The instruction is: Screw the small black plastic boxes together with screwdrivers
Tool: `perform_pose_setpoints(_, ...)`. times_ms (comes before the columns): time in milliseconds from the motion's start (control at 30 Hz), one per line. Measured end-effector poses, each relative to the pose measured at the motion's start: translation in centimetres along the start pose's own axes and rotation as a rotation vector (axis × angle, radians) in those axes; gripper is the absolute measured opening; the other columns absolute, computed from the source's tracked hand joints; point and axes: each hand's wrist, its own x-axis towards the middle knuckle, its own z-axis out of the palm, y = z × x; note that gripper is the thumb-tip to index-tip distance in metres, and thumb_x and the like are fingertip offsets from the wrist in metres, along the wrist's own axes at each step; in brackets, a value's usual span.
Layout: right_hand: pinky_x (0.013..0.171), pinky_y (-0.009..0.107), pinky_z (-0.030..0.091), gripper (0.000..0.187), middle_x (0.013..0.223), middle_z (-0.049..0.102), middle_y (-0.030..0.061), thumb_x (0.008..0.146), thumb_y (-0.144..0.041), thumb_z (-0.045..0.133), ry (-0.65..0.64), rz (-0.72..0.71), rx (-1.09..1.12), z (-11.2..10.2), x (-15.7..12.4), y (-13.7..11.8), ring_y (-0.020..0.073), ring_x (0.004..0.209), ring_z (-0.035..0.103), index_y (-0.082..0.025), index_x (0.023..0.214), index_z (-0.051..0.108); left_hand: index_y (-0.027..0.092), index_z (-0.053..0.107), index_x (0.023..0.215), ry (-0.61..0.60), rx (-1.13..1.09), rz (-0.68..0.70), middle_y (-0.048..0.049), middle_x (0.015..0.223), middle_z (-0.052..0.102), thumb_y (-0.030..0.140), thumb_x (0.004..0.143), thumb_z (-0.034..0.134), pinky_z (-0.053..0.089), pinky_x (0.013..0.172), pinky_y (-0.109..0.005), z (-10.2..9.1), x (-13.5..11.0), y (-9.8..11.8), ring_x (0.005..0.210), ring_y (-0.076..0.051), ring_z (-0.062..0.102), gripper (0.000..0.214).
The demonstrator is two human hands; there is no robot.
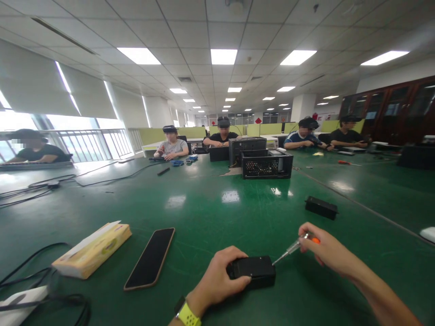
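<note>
A black rectangular box point(258, 270) lies on the green table in front of me. My left hand point(227, 277) is wrapped round its left end, thumb on the near side and fingers over the far side. A screwdriver point(292, 247) with a clear shaft and an orange handle end is pinched in my right hand point(319, 246). Its thin tip meets the box's right end near the top corner; whether a screw sits there is too small to tell. Small bright spots show on the top face of the box.
A phone point(151, 258) and a tissue pack point(93, 248) lie to the left, beside black cables point(37, 271). Another black box point(321, 207) rests beyond my right hand. Farther off stands an open computer case point(267, 165). Several people sit around the table's far side.
</note>
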Motion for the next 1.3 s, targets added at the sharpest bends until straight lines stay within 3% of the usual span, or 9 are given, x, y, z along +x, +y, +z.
perform_pose_setpoints(133,0.060,0.026,0.039,0.024,0.073,0.062,0.0000,0.089,-0.042,0.051,-0.120,-0.038,-0.137,-0.3,0.5,2.2,0.0145,0.064,0.053,-0.020,0.088,0.059,0.017,0.071,0.102,0.010,-0.020,-0.014,-0.0054,0.101,0.069,0.022,0.069,0.075,0.042,0.089,-0.032,-0.1,0.0,0.1,0.095,-0.023,0.062,0.034)
perform_pose_setpoints(333,0.065,0.026,0.038,0.024,0.075,0.067,0.0016,0.089,-0.041,0.052,-0.186,-0.070,-0.141,1.3,-1.5,1.3,0.0160,0.070,0.055,-0.019,0.089,0.061,0.017,0.071,0.102,0.003,-0.022,-0.002,-0.0052,0.099,0.069,0.024,0.072,0.075,0.043,0.088,-0.032,0.1,0.0,0.2,0.093,-0.023,0.062,0.031)
perform_pose_setpoints(533,0.061,0.026,0.038,0.029,0.071,0.067,0.0020,0.091,-0.045,0.046,-0.075,-0.027,-0.215,0.7,-0.2,3.8,0.0170,0.067,0.056,-0.020,0.088,0.059,0.017,0.069,0.103,0.015,-0.020,0.011,-0.0062,0.099,0.067,0.026,0.077,0.072,0.044,0.088,-0.032,0.2,0.0,0.3,0.094,-0.023,0.062,0.027)
perform_pose_setpoints(733,0.059,0.027,0.039,0.030,0.072,0.068,0.0031,0.092,-0.046,0.042,0.029,-0.012,-0.427,0.2,2.3,5.4,0.0198,0.066,0.062,-0.022,0.093,0.060,0.017,0.068,0.104,0.008,-0.020,0.057,-0.0063,0.102,0.066,0.021,0.071,0.075,0.045,0.088,-0.032,0.2,0.0,0.3,0.095,-0.023,0.061,0.034)
perform_pose_setpoints(933,0.064,0.033,0.044,0.045,0.092,0.072,0.0122,0.090,-0.052,0.046,0.174,0.063,-0.640,1.8,2.5,1.3,0.0296,0.082,0.067,-0.020,0.119,0.061,0.018,0.069,0.103,0.005,0.001,0.052,-0.0055,0.100,0.066,0.017,0.068,0.076,0.045,0.087,-0.031,0.2,0.0,0.4,0.094,-0.022,0.061,0.036)
perform_pose_setpoints(1000,0.070,0.036,0.046,0.051,0.098,0.071,0.0133,0.089,-0.056,0.047,0.175,-0.019,-0.613,2.7,1.6,-0.9,0.0309,0.089,0.067,-0.020,0.121,0.062,0.019,0.069,0.103,0.006,0.010,0.051,-0.0052,0.100,0.067,0.018,0.068,0.076,0.045,0.086,-0.031,0.2,0.0,0.3,0.094,-0.022,0.061,0.035)
perform_pose_setpoints(1100,0.086,0.037,0.046,0.060,0.115,0.068,0.0110,0.076,-0.063,0.064,-0.023,-0.288,-0.488,4.5,0.1,-3.9,0.0301,0.103,0.063,-0.024,0.121,0.065,0.020,0.069,0.104,0.010,0.019,0.065,-0.0055,0.101,0.067,0.021,0.069,0.075,0.046,0.086,-0.032,0.4,0.0,0.1,0.094,-0.023,0.061,0.036)
perform_pose_setpoints(1200,0.089,0.041,0.045,0.079,0.121,0.066,0.0123,0.056,-0.060,0.080,-0.190,-0.402,-0.531,6.3,-0.5,-5.7,0.0355,0.108,0.061,-0.024,0.125,0.064,0.020,0.069,0.104,0.022,0.017,0.077,-0.0060,0.101,0.068,0.021,0.069,0.075,0.046,0.086,-0.032,0.6,0.1,0.0,0.094,-0.024,0.061,0.036)
perform_pose_setpoints(1300,0.078,0.039,0.045,0.055,0.105,0.071,0.0097,0.061,-0.048,0.079,-0.235,-0.420,-0.627,7.5,-0.3,-6.3,0.0331,0.093,0.065,-0.024,0.109,0.071,0.019,0.070,0.102,0.021,0.014,0.090,-0.0060,0.098,0.068,0.021,0.069,0.077,0.046,0.084,-0.032,0.7,0.1,0.1,0.092,-0.023,0.061,0.035)
